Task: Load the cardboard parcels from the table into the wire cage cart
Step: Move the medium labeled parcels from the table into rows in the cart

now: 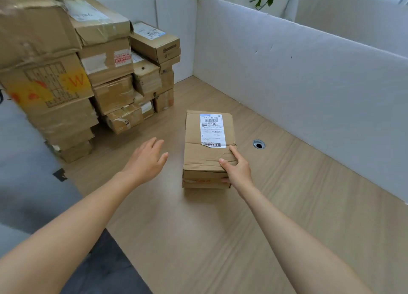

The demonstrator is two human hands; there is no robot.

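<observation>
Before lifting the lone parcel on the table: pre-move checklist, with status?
1. Grip: right hand holds the parcel at its near right corner: ok.
2. Second grip: left hand open, apart from the parcel's left side: not ok.
3. Parcel flat on the table, label up: ok.
4. Clearance from the stack and the partition: ok.
5. Path to the cart: cannot tell, cart not in view.

The white label (212, 130) on the parcel (206, 161) reads roughly "530 05 040"; a stacked box (50, 88) shows a red "W".
</observation>
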